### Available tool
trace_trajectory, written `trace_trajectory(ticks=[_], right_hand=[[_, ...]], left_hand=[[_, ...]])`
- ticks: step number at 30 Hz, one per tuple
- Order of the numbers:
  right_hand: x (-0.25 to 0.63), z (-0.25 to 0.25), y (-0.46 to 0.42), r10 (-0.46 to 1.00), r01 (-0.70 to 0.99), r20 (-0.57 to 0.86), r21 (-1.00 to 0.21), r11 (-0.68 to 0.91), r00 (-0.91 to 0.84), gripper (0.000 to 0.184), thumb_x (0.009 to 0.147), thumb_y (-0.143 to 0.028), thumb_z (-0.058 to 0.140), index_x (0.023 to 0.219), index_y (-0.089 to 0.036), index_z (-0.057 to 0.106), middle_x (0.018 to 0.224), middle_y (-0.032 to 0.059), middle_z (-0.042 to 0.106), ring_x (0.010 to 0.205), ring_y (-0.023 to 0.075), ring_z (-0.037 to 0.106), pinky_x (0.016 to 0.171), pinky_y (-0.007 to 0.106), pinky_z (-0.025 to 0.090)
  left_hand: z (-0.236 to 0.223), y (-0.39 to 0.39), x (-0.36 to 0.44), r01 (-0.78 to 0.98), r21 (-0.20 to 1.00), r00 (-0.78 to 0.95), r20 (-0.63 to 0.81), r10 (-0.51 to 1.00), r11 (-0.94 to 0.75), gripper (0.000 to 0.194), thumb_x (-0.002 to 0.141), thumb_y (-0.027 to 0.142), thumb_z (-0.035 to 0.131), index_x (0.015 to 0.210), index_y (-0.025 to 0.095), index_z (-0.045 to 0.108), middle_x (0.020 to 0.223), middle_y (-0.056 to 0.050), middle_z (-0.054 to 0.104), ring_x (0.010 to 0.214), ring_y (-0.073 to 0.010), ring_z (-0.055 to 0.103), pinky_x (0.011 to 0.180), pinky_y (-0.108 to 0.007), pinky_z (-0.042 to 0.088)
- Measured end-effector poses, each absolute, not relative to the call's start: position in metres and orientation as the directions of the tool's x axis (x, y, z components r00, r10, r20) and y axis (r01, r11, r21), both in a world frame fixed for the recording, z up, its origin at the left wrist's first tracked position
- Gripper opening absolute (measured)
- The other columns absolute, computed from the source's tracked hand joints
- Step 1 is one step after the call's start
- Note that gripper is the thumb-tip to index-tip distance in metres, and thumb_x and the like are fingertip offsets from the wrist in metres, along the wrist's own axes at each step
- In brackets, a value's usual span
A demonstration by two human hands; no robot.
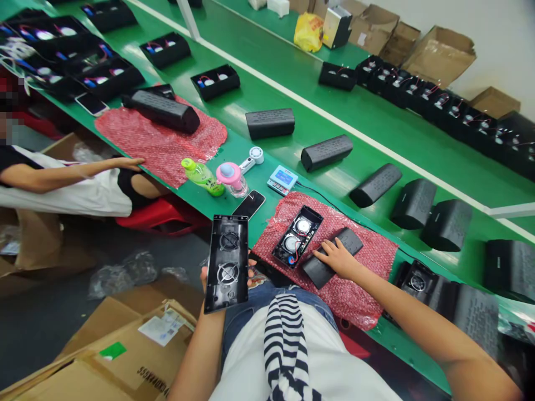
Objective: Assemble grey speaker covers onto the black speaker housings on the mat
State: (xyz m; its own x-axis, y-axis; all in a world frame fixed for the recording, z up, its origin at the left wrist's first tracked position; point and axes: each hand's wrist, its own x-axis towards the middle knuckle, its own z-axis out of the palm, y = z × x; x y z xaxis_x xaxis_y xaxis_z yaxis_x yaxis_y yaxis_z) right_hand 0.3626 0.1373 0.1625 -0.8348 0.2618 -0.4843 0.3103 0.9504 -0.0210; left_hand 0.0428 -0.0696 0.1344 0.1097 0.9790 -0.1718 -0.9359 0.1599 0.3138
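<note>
1. Left hand: lower centre of the frame, closed around a black speaker panel held upright from behind; fingertips show at both long edges.
2. Black speaker panel: flat, rectangular, hard glossy plastic, with two round grilled openings, one above the other.
3. Right hand: right of centre, fingers loosely spread and lying flat on a black speaker shell; palm down, not curled around it.
4. Black speaker shell: oblong, matte, rounded edges, lying on a red bubble-wrap mat.
5. Open speaker body: just beside the shell on the same mat, two silvery round drivers and red wiring inside.
6. Green conveyor table: smooth, with a white stripe, carrying further black housings across the upper right.
7. Phone, pink-lidded cup and green bottle: grouped at centre.
8. Another person's arm: left edge.
</note>
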Motion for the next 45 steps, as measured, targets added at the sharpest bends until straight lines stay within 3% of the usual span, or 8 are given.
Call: trace_trajectory(ticks=[20, 25, 29, 32, 37, 40, 42, 45], right_hand=[[0.37, 0.15, 0.125, 0.374, 0.435, -0.405, -0.067, 0.898, -0.834, 0.062, 0.077, -0.011, 0.06, 0.134, -0.022, 0.041, 0.139, 0.0211, 0.037, 0.132, 0.0335, 0.029, 0.103, 0.059, 0.024], [0.369, 0.158, 0.12, 0.438, 0.529, -0.425, -0.122, 0.84, -0.792, 0.095, 0.064, -0.022, 0.076, 0.143, -0.023, 0.023, 0.148, 0.0229, 0.018, 0.137, 0.0386, 0.01, 0.101, 0.07, 0.012], [0.358, 0.182, 0.13, 0.708, 0.744, -0.237, -0.132, 0.655, -0.666, 0.089, 0.076, -0.053, 0.063, 0.145, -0.024, 0.015, 0.151, 0.019, 0.008, 0.137, 0.0406, 0.0, 0.099, 0.073, 0.01], [0.351, 0.173, 0.14, 0.921, 0.915, -0.005, -0.122, 0.385, -0.389, 0.067, 0.09, -0.051, 0.041, 0.145, -0.022, 0.017, 0.151, 0.0183, 0.007, 0.137, 0.0392, -0.001, 0.098, 0.072, 0.013], [0.349, 0.122, 0.149, 0.98, 0.967, -0.02, -0.165, 0.193, -0.199, 0.059, 0.092, -0.046, 0.036, 0.138, -0.011, 0.033, 0.144, 0.0252, 0.026, 0.136, 0.0389, 0.009, 0.099, 0.068, 0.018], [0.351, 0.112, 0.148, 0.98, 0.962, -0.004, -0.193, 0.195, -0.2, 0.055, 0.091, -0.045, 0.037, 0.131, -0.009, 0.042, 0.142, 0.0246, 0.03, 0.134, 0.0379, 0.015, 0.102, 0.063, 0.017], [0.353, 0.114, 0.147, 0.981, 0.957, 0.009, -0.217, 0.194, -0.196, 0.051, 0.09, -0.044, 0.039, 0.125, -0.007, 0.049, 0.139, 0.025, 0.034, 0.133, 0.0377, 0.019, 0.103, 0.061, 0.016], [0.355, 0.119, 0.147, 0.98, 0.952, 0.03, -0.233, 0.198, -0.196, 0.045, 0.088, -0.041, 0.042, 0.115, -0.007, 0.055, 0.136, 0.025, 0.039, 0.131, 0.0378, 0.022, 0.104, 0.059, 0.016]], left_hand=[[0.157, -0.058, 0.05, -0.849, 0.412, 0.186, -0.351, 0.918, 0.33, 0.092, 0.063, 0.073, 0.053, 0.125, 0.006, 0.048, 0.12, -0.021, 0.057, 0.097, -0.0279, 0.061, 0.08, -0.039, 0.053], [0.166, -0.04, 0.06, -0.744, 0.472, 0.316, -0.374, 0.872, 0.472, 0.091, 0.066, 0.069, 0.054, 0.126, 0.001, 0.047, 0.113, -0.022, 0.061, 0.095, -0.0263, 0.063, 0.086, -0.035, 0.05], [0.17, -0.022, 0.072, -0.677, 0.516, 0.371, -0.377, 0.849, 0.525, 0.093, 0.065, 0.071, 0.052, 0.126, 0.0, 0.046, 0.114, -0.023, 0.06, 0.097, -0.0272, 0.062, 0.083, -0.035, 0.05], [0.169, -0.009, 0.081, -0.65, 0.525, 0.416, -0.36, 0.835, 0.55, 0.1, 0.062, 0.077, 0.048, 0.124, -0.001, 0.047, 0.11, -0.024, 0.061, 0.093, -0.0271, 0.062, 0.078, -0.035, 0.049], [0.17, 0.01, 0.092, -0.587, 0.544, 0.463, -0.383, 0.799, 0.6, 0.104, 0.057, 0.085, 0.039, 0.123, 0.006, 0.048, 0.111, -0.021, 0.061, 0.084, -0.0256, 0.063, 0.07, -0.035, 0.049], [0.175, 0.029, 0.105, -0.344, 0.662, 0.347, -0.57, 0.745, 0.666, 0.103, 0.056, 0.084, 0.042, 0.125, 0.008, 0.045, 0.117, -0.022, 0.058, 0.092, -0.03, 0.062, 0.076, -0.04, 0.048], [0.176, 0.044, 0.12, 0.008, 0.751, 0.01, -0.661, 0.751, 0.661, 0.1, 0.055, 0.075, 0.057, 0.13, 0.011, 0.04, 0.124, -0.021, 0.054, 0.104, -0.0334, 0.058, 0.085, -0.044, 0.046], [0.17, 0.065, 0.148, 0.561, 0.575, -0.38, -0.46, 0.802, 0.595, 0.105, 0.053, 0.059, 0.072, 0.137, 0.013, 0.03, 0.133, -0.021, 0.046, 0.121, -0.0366, 0.046, 0.098, -0.047, 0.037]])
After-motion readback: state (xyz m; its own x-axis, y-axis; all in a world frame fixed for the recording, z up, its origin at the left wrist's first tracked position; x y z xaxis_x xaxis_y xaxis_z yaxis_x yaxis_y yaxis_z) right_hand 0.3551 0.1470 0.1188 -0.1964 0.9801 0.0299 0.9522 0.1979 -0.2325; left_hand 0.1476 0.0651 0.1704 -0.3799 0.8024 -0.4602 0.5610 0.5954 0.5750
